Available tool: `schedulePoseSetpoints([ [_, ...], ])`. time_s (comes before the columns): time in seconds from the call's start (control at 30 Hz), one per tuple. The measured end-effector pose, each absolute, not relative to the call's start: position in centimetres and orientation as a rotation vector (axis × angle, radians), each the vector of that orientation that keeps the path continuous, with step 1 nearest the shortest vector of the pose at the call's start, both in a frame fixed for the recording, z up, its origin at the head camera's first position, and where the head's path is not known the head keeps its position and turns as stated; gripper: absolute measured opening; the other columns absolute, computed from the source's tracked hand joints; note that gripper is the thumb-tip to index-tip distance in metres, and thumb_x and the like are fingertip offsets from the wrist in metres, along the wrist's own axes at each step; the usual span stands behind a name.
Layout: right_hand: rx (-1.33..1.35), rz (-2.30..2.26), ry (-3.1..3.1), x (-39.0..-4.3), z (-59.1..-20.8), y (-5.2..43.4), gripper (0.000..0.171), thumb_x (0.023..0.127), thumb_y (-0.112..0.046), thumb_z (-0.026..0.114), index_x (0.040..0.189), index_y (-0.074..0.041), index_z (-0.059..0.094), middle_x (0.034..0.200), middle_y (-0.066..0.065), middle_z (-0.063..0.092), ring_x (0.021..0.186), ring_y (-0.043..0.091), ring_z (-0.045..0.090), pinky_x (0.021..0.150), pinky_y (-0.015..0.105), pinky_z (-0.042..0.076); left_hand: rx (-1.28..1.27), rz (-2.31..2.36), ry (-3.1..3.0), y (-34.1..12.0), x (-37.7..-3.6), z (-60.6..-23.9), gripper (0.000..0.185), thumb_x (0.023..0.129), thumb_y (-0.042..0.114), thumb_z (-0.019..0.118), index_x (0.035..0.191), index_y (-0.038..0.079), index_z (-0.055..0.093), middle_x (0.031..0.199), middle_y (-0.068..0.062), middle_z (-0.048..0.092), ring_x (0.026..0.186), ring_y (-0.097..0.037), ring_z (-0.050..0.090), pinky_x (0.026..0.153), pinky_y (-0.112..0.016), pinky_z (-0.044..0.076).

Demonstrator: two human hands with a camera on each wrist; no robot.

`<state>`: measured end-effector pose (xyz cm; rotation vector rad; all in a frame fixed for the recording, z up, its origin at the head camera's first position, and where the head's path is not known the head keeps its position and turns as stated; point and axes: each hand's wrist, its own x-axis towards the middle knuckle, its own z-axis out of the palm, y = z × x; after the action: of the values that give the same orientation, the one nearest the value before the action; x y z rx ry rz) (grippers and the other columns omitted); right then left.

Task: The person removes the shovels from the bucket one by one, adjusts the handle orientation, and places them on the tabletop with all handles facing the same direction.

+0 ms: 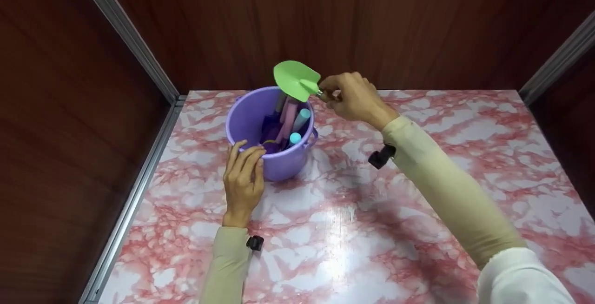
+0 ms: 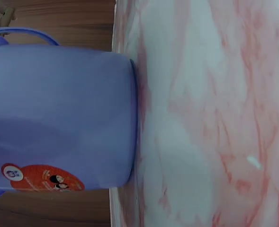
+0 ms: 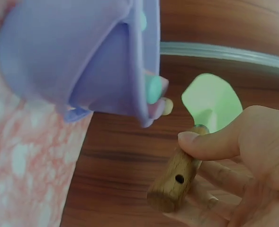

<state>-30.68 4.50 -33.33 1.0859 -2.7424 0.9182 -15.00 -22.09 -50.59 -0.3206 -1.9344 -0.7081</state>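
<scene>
A small hand trowel with a light green blade (image 1: pixel 295 80) is in my right hand (image 1: pixel 355 95), above the far right side of the purple bucket (image 1: pixel 284 167). In the right wrist view, thumb and fingers grip the trowel's short wooden handle (image 3: pixel 175 182), which has a hole near its end. My left hand (image 1: pixel 242 183) holds the bucket's near rim, fingers over the edge and thumb against the outer side. Upright inside the bucket stand several tools, among them a pink handle (image 1: pixel 289 118) and a turquoise one (image 1: pixel 302 117); their lower ends are mostly hidden.
The bucket stands on a red-and-white marbled table (image 1: pixel 372 229). Dark wood panels (image 1: pixel 325 25) rise behind and at both sides, with metal strips (image 1: pixel 135 39) along the corners. A red sticker (image 2: pixel 47 178) shows on the bucket in the left wrist view.
</scene>
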Motion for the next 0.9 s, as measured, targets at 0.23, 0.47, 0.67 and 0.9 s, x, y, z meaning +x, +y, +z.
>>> schedulePoseSetpoints([
  [0.23,1.015,1.093,-2.740,-30.6,-34.7,6.6,0.017,0.093,-0.004,0.075,0.109,-0.009,0.081,0.099,0.008,0.080,0.083,0.021,0.077,0.070,0.023,0.059,-0.330,-0.688,-1.929,-22.1,-15.2,-50.5,0.025,0.110,0.023,0.060,0.118,0.008,0.078,0.119,-0.008,0.078,0.127,-0.039,0.065,0.124,-0.060,0.039],
  [0.47,0.945,1.369,-2.691,-30.3,-36.7,7.5,0.017,0.094,-0.002,0.073,0.110,-0.006,0.079,0.099,0.016,0.080,0.059,0.017,0.073,0.049,0.020,0.057,-0.309,-0.718,-1.922,-22.0,-15.0,-50.5,0.025,0.109,0.026,0.063,0.111,0.005,0.076,0.114,-0.009,0.078,0.131,-0.037,0.064,0.124,-0.062,0.039],
  [0.67,0.841,1.513,-2.692,-29.9,-38.7,8.0,0.014,0.098,-0.008,0.074,0.112,-0.006,0.077,0.100,0.017,0.078,0.063,0.021,0.073,0.052,0.026,0.062,-0.305,-0.746,-1.900,-22.0,-14.9,-50.6,0.026,0.107,0.029,0.066,0.109,0.005,0.075,0.111,-0.010,0.077,0.134,-0.041,0.062,0.126,-0.060,0.037],
  [0.9,0.697,1.582,-2.735,-29.0,-41.1,8.7,0.027,0.095,-0.005,0.077,0.122,0.000,0.074,0.107,0.022,0.078,0.071,0.020,0.075,0.056,0.026,0.063,-0.313,-0.757,-1.891,-21.7,-15.1,-50.6,0.025,0.107,0.029,0.067,0.109,0.006,0.076,0.113,-0.010,0.077,0.135,-0.042,0.061,0.126,-0.060,0.038],
])
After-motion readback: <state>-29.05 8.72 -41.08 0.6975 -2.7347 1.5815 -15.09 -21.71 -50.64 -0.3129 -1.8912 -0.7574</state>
